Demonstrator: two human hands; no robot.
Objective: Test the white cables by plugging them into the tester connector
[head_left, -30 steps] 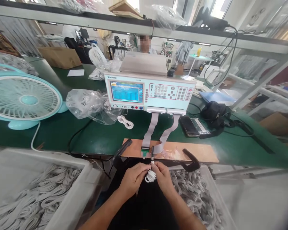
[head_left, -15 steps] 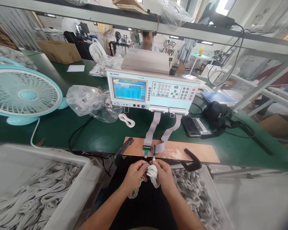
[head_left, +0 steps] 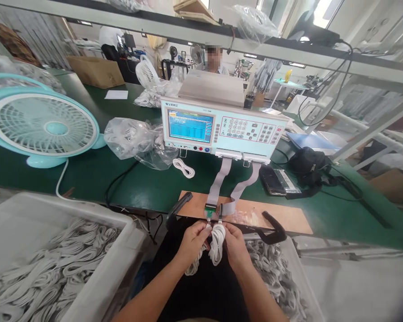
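Observation:
My left hand (head_left: pixel 192 243) is closed in a pinch on a white cable, close under a small green circuit board (head_left: pixel 209 213). Loops of white cable (head_left: pixel 194 264) hang below that hand. A second coiled bundle of white cable (head_left: pixel 217 246) dangles between my hands. My right hand (head_left: pixel 235 243) is closed at the top of this bundle, just below a black-ended connector (head_left: pixel 220 210). Whether the cable end by my left hand is seated in the board cannot be made out. Grey ribbon cables (head_left: pixel 218 181) run from both connectors up to a tester (head_left: pixel 190 127) with a lit blue screen.
Bins of coiled cables stand at left (head_left: pixel 121 219) and right (head_left: pixel 297 259). Black clamps (head_left: pixel 179 208) hold a wooden board (head_left: pixel 285 217) at the bench edge. A turquoise fan (head_left: pixel 42 125), bagged cables (head_left: pixel 127 138) and a phone (head_left: pixel 272 181) are on the bench. Behind sits a person.
My left hand has come up closer to the green circuit board with its cable end. The bundle by my right hand now hangs lower and straighter. The whole view has shifted slightly.

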